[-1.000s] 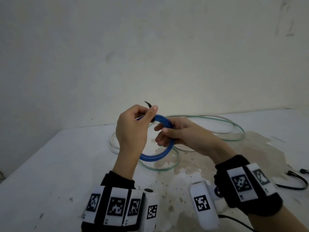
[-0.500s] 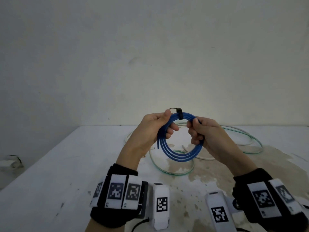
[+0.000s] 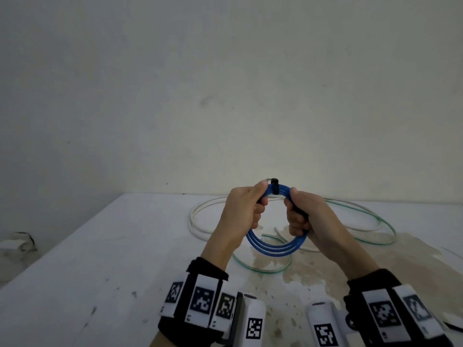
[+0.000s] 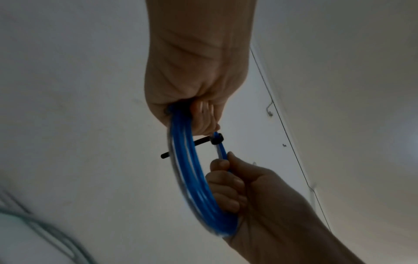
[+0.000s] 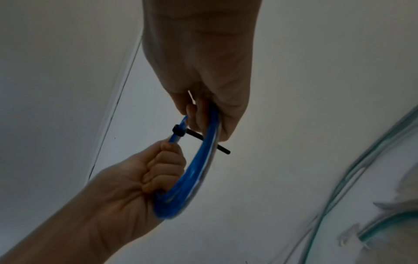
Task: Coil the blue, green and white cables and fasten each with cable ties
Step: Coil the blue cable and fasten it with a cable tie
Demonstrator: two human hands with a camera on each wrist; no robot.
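Both hands up off the table, holding the blue coil between them in the air. Left hand fisted round the coil's left side, thumb up near the top; right hand fisted round the right side, fingers curled tight on the strands. Black tie cinched round the top of the coil, between the two thumbs; in the left wrist view its tail sticks out sideways across the loop, same in the right wrist view. Coil hangs roughly upright, several strands bunched. White cable and green cable lie loose in wide loops on the table behind and under the hands, uncoiled, overlapping each other. Stained patch on the table near the right side.
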